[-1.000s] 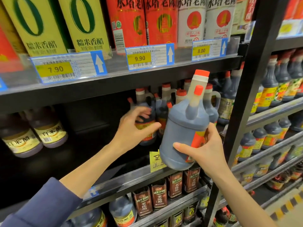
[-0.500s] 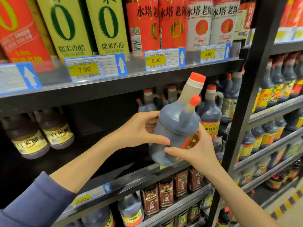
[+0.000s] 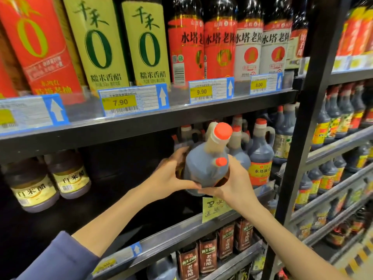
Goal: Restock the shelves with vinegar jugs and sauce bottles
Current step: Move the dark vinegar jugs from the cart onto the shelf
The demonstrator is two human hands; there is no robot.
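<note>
A dark vinegar jug (image 3: 203,168) with an orange cap and a small orange-topped handle is held over the middle shelf (image 3: 171,227), tilted with its neck toward the shelf above. My left hand (image 3: 171,176) grips its left side. My right hand (image 3: 234,182) grips its right side and bottom edge. Just behind and right of it stand several more jugs of the same kind (image 3: 260,158) with orange labels. The jug's base is hidden by my hands.
Two white-vinegar jugs (image 3: 50,182) stand at the shelf's left, with dark bare shelf between them and my hands. Tall bottles (image 3: 187,47) and price tags (image 3: 133,100) line the shelf above. A black upright post (image 3: 298,138) divides off the right bay of bottles. Small brown bottles (image 3: 207,253) fill the shelf below.
Both hands have carried the jug further in over the shelf and tipped its neck more toward me. The left hand has slid round its side. The camera has moved closer.
</note>
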